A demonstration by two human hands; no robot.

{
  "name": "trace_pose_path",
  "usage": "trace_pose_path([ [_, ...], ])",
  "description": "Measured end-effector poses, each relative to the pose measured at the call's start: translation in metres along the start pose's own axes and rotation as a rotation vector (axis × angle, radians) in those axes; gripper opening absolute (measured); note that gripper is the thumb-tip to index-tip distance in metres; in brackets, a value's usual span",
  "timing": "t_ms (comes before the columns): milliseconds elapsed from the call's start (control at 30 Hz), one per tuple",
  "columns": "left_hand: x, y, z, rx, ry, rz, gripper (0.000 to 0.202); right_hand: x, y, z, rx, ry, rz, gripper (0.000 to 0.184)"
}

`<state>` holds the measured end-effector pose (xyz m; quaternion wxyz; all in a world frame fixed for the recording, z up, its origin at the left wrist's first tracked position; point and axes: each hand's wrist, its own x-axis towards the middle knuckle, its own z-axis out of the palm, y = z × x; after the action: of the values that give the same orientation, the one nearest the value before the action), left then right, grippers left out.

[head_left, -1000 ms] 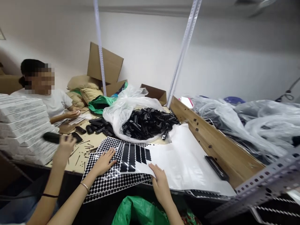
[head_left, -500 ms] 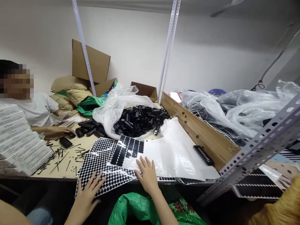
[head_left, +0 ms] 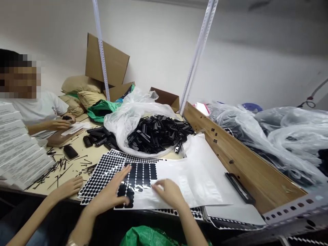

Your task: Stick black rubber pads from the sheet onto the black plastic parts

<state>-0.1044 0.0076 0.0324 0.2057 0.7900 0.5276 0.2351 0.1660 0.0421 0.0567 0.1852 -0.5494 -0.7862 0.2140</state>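
Note:
A white sheet with rows of black stickers lies on top of sheets covered in small black dots. My left hand is over the left edge of the sticker sheet, its fingers stretched out and the thumb apart. Nothing shows in it. On the bare white part, beside the right end of the sticker rows, my right hand has its fingers bent and thumb and forefinger close together. Whatever is between those fingertips is hidden or too small to tell.
Behind the sheets, black plastic parts are heaped in a clear bag. A wooden board bounds the right side. White boxes are stacked left. Another person's hand rests at the table edge; a co-worker sits beyond.
Both hands have shifted: the left up and right onto the sticker sheet, the right from flat to bent fingers. The sticker sheet has turned straighter. Another person's hand has come in at left.

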Motion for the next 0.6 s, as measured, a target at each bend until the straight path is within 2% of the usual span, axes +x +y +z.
trace_pose_path([
  [33, 0.012, 0.012, 0.010, -0.010, 0.071, 0.061, 0.080, 0.021, -0.004, -0.008, 0.029, 0.041, -0.015, 0.029],
  [67, 0.025, 0.022, 0.022, -0.009, 0.100, 0.088, 0.069, 0.044, -0.008, -0.014, 0.030, 0.148, -0.029, 0.028],
  [133, 0.044, 0.034, 0.046, -0.008, 0.002, 0.094, 0.064, 0.093, -0.016, -0.018, -0.004, 0.337, -0.010, 0.033],
  [167, 0.049, 0.037, 0.057, 0.005, -0.050, 0.090, 0.063, 0.116, -0.019, -0.017, -0.015, 0.382, 0.009, 0.038],
  [233, 0.052, 0.036, 0.071, 0.013, -0.069, 0.111, 0.064, 0.154, -0.021, -0.010, 0.011, 0.401, 0.018, 0.049],
  [300, 0.048, 0.033, 0.075, 0.001, -0.079, 0.139, 0.067, 0.177, -0.016, -0.003, 0.091, 0.414, 0.038, 0.050],
  [367, 0.043, 0.030, 0.070, -0.041, -0.122, 0.160, 0.071, 0.186, -0.008, 0.003, 0.167, 0.445, 0.057, 0.042],
  [467, 0.044, 0.031, 0.060, -0.192, -0.195, 0.130, 0.070, 0.176, 0.008, 0.006, 0.236, 0.511, 0.082, 0.030],
  [533, 0.050, 0.034, 0.058, -0.387, -0.152, 0.022, 0.065, 0.156, 0.018, 0.007, 0.388, 0.571, 0.093, 0.030],
  [600, 0.060, 0.037, 0.061, -0.705, -0.034, -0.136, 0.062, 0.128, 0.024, 0.009, 0.656, 0.610, 0.094, 0.034],
])
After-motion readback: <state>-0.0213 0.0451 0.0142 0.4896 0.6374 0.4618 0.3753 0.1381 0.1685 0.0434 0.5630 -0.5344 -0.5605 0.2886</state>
